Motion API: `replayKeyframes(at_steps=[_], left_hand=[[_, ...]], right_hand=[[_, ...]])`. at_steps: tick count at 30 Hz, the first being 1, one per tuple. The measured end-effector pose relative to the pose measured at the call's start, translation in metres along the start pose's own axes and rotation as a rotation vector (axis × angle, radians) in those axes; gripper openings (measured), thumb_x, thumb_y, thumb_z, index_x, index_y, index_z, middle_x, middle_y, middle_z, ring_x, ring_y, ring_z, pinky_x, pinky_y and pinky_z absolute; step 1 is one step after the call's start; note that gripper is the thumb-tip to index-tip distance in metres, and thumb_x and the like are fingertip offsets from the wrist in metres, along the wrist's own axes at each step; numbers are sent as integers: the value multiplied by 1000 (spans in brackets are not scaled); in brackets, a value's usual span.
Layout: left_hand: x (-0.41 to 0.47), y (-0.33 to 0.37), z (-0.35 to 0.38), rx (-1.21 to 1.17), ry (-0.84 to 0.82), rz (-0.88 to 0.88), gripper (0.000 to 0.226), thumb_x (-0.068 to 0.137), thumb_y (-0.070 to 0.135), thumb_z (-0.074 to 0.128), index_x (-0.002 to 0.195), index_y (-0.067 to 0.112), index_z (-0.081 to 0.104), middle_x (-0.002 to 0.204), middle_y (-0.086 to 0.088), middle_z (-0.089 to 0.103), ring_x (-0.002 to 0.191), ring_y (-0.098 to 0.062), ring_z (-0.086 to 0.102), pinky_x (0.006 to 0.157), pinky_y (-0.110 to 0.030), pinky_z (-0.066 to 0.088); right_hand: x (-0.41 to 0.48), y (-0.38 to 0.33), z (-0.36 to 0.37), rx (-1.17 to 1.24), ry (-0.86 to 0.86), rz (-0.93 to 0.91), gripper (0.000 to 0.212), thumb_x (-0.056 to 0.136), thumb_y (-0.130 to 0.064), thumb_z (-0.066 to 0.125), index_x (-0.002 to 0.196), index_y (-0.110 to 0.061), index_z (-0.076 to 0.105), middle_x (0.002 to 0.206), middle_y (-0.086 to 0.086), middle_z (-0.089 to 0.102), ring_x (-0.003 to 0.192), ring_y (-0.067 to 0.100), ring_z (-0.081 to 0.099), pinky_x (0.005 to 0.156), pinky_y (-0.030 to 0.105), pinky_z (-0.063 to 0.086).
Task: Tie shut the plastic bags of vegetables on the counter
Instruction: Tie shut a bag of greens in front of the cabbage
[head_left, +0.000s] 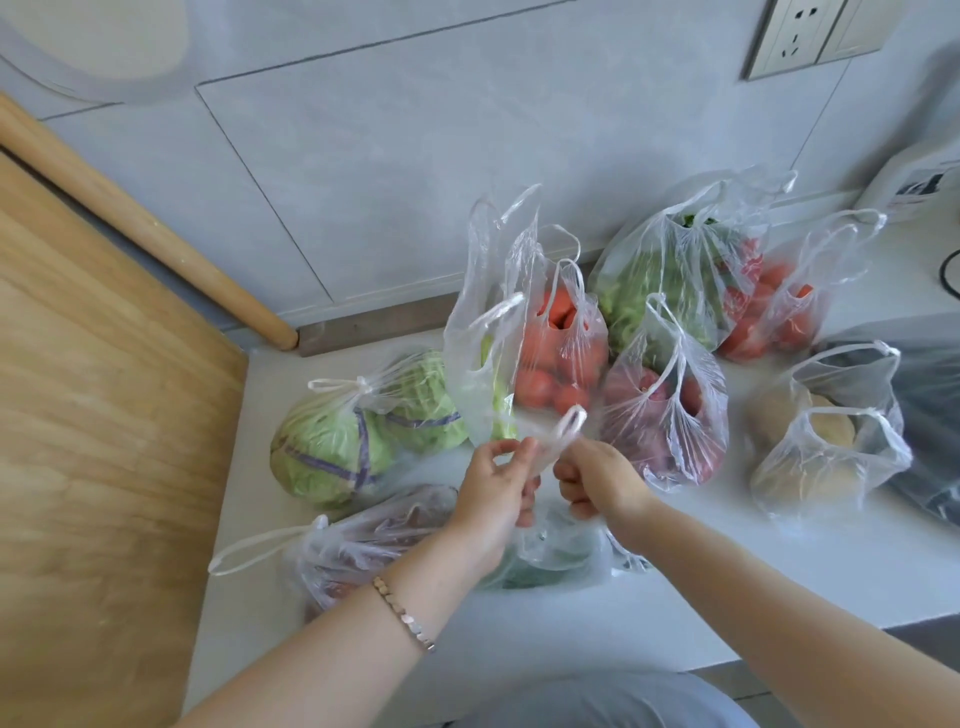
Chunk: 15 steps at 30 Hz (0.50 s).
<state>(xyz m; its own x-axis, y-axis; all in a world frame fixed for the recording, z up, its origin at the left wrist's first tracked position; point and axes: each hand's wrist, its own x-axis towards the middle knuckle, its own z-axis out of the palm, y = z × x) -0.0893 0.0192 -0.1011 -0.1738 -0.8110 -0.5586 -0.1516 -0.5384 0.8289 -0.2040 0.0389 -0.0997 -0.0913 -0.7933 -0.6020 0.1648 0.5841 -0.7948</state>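
Left hand (493, 488) and right hand (597, 480), each grip pinching handle loops (569, 423), half hide the green-filled bag (550, 558).

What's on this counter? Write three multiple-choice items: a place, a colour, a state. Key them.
1. Where does the cabbage bag lie? A. beside the wooden board B. under the socket C. on the floor
2. What colour are the bands round the cabbages? A. yellow B. purple C. red
3. What are the left hand and right hand doing? A. resting flat B. gripping a knife C. pinching bag handles
1 A: it lies at the counter's left, by the board. 2 B: purple strips cross both heads. 3 C: both hands pinch the clear loops.
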Motion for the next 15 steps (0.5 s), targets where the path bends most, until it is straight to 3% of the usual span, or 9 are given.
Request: replayKeyframes(at_steps=[3,5,8,11,15], left_hand=[[4,-5,5,5,-35,-37,21,93,34,51,92,13,55,56,3,44,45,-7,40,39,-18,33],[3,-3,6,-18,-12,-35,16,93,32,52,83,21,59,54,3,41,45,-8,38,38,-18,32],[4,-1,6,-20,63,-1,19,93,27,52,76,26,61,54,3,44,45,-8,36,39,-18,31],[3,-5,9,120,56,114,24,96,23,45,85,10,62,51,4,40,45,-9,35,44,-22,29],[3,-12,4,249,4,221,30,96,25,44,90,4,64,50,6,44,46,-9,41,49,-24,36]], right_hand=[[-7,5,5,-251,-6,-151,37,91,-4,39,57,-11,51,49,-6,48,38,4,33,42,18,28],[-13,5,6,-309,-18,-239,31,90,-2,43,64,-7,60,44,-11,53,40,2,41,45,10,32],[-19,7,8,-244,-55,-299,17,90,-12,55,81,-1,65,44,-13,51,42,1,44,44,8,33],[-10,18,8,-85,154,-258,26,87,-20,60,68,-2,62,44,-10,39,45,9,33,40,14,28],[-2,20,6,108,302,-161,22,89,-20,58,69,-13,64,54,-1,52,46,9,47,42,20,37]])
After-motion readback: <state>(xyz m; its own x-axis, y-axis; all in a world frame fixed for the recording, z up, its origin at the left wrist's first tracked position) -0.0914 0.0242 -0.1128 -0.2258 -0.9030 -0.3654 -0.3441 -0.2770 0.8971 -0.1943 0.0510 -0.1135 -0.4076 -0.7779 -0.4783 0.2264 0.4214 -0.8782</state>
